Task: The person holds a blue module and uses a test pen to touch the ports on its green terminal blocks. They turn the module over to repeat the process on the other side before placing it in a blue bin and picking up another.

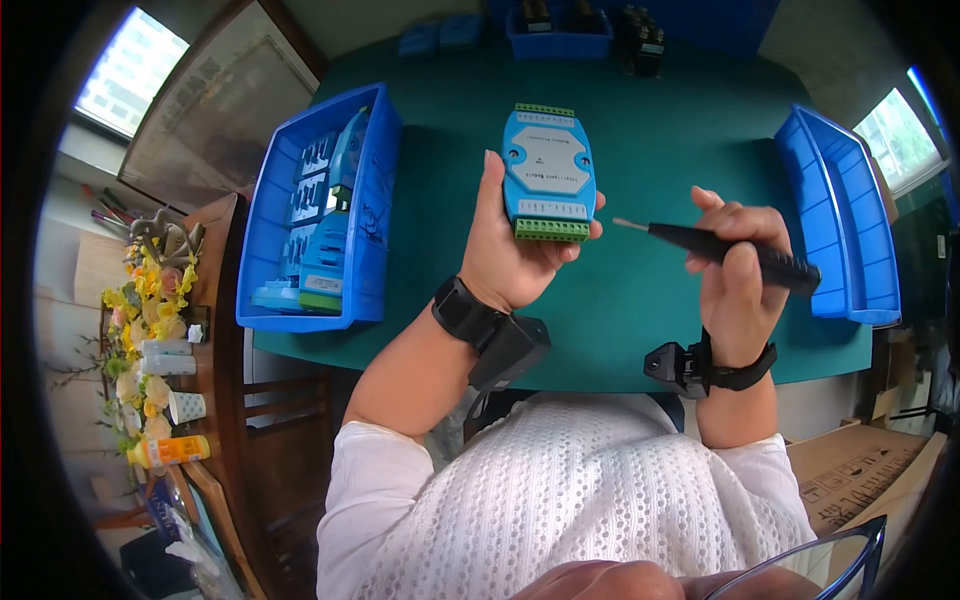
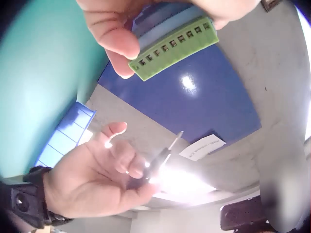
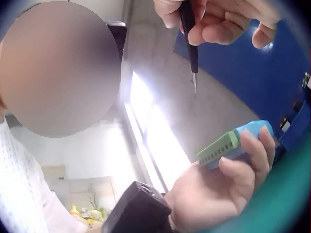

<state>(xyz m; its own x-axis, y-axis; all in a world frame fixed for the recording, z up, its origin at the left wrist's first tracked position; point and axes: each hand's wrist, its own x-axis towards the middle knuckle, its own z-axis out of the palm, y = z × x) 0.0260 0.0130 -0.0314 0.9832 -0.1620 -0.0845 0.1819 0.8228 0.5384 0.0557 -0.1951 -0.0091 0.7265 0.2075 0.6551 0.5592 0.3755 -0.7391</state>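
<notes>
The left hand (image 1: pixel 510 245) grips a blue module (image 1: pixel 548 165) by its sides, with the grey label facing up and green terminal strips at both ends. In the left wrist view, a row of openings shows along the green strip (image 2: pixel 175 48). The right hand (image 1: pixel 742 270) pinches a black screwdriver (image 1: pixel 735 255) between thumb and fingers, its metal tip pointing toward the module's near end. A gap separates the tip from the module. Seen from the right wrist, the screwdriver (image 3: pixel 189 39) is above and apart from the green strip (image 3: pixel 219 148).
On the left of the green table (image 1: pixel 450 340), a blue bin (image 1: pixel 370 220) holds several modules. Another blue bin (image 1: pixel 835 220) stands at the right edge. Blue modules (image 1: pixel 440 35), a small blue bin (image 1: pixel 560 46) and dark parts (image 1: pixel 643 45) lie at the far side.
</notes>
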